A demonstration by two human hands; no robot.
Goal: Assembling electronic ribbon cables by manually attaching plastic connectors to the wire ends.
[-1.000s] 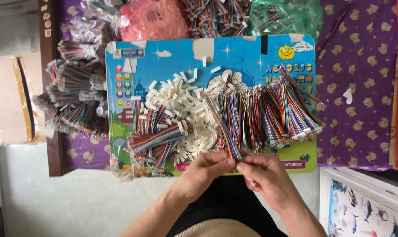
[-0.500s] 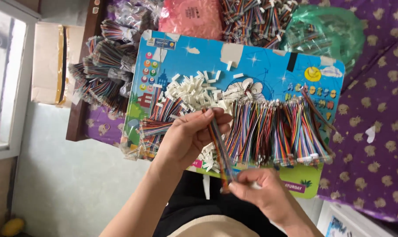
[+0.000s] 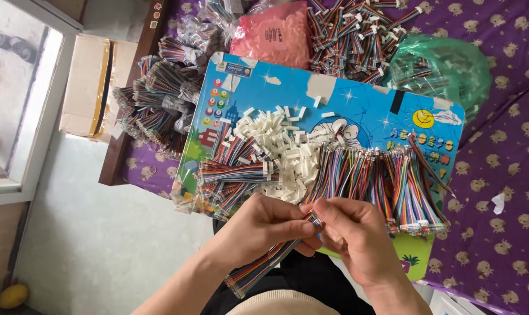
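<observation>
Over a cartoon-printed board (image 3: 358, 111), left hand (image 3: 264, 227) and right hand (image 3: 352, 236) each pinch one rainbow ribbon cable (image 3: 264, 269)

Both my forearms are bare right down to the wrists, with no sleeves showing anywhere along them. My left hand (image 3: 270, 224) wears no glove, ring or watch that I can see, and my right hand (image 3: 355, 236) is just as plain, with short, unpainted nails on the fingers. Below my arms a cream, ribbed knit hem of my top shows at the bottom edge, and beneath it my lap is covered in black cloth.
</observation>
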